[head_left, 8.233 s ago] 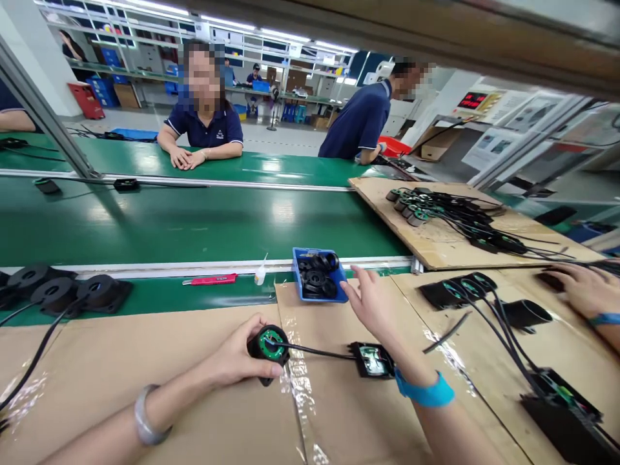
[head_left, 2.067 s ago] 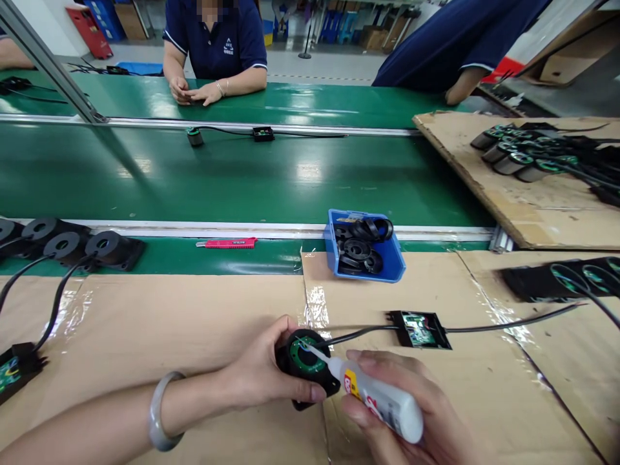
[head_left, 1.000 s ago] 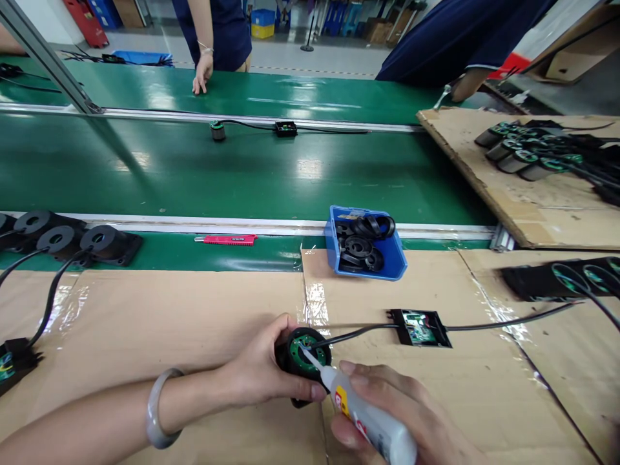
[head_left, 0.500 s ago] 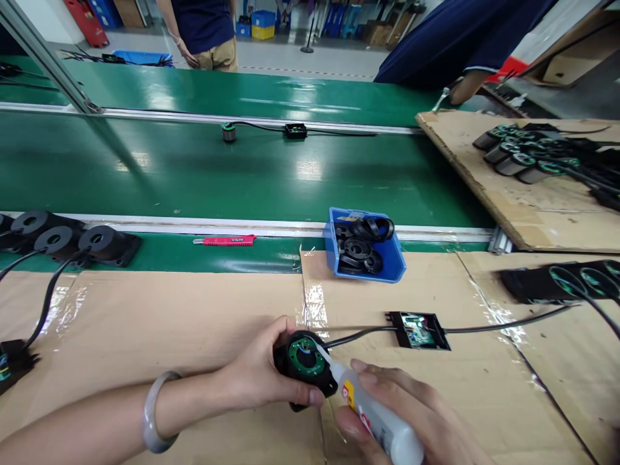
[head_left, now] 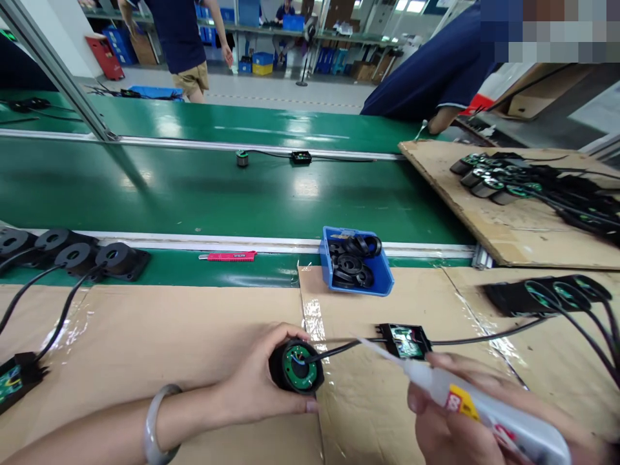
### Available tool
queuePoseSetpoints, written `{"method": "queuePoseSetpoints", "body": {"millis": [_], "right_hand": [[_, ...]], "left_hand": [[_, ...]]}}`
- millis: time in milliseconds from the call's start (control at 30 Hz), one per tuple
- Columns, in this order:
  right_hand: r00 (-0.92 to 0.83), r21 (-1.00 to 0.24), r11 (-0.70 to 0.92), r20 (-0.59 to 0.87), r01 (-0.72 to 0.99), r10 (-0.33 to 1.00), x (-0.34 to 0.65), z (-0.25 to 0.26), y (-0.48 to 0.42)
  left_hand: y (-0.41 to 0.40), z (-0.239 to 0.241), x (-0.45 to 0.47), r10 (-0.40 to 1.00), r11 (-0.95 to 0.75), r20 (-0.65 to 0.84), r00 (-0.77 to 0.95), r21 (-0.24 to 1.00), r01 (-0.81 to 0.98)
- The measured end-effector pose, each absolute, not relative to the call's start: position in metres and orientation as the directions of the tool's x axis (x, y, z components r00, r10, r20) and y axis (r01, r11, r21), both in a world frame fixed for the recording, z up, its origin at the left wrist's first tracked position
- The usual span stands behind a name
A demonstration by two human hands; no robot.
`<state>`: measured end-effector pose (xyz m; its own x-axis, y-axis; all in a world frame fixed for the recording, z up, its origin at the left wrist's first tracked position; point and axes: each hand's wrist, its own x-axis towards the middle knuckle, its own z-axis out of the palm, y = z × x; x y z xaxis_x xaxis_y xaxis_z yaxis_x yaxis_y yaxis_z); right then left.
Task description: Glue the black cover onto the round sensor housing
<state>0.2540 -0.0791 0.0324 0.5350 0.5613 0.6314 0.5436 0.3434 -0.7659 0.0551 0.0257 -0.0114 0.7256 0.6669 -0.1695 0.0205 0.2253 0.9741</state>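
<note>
Now right hand (head_left: 465, 420) fingers clasp glue bottle (head_left: 479, 410), nozzle pointing up-left; left hand (head_left: 256, 387) fingers wrap round sensor (head_left: 296, 367).

Pale jade bangle (head_left: 157, 423) on left wrist

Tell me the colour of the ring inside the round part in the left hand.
Green, inside the black round part gripped by the left hand; head view.

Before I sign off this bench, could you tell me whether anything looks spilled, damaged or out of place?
Nothing stands out. The left hand grips the round part on the cardboard, the right hand holds the glue bottle clear of it, and no glue shows spilled.
</note>
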Motion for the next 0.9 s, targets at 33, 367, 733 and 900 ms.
{"method": "queuePoseSetpoints", "body": {"millis": [33,367,733,900], "right_hand": [[0.597,-0.806,0.353,0.59,0.476,0.543,0.252,0.035,-0.071],[0.193,-0.938,0.175,0.239,0.301,0.952,0.225,0.007,0.063],[0.136,-0.741,0.041,0.177,0.67,0.975,0.222,-0.046,0.134],[0.072,-0.589,0.089,0.244,0.803,0.967,0.24,-0.016,0.101]], "left_hand": [[0.028,-0.012,0.054,0.699,0.078,-0.094,0.709,0.995,0.055],[0.046,-0.022,0.046,0.728,-0.399,0.117,0.675,0.873,0.28],[0.052,-0.022,0.042,0.704,-0.333,0.065,0.707,0.909,0.248],[0.049,-0.025,0.043,0.73,-0.316,0.056,0.681,0.911,0.264]]}}
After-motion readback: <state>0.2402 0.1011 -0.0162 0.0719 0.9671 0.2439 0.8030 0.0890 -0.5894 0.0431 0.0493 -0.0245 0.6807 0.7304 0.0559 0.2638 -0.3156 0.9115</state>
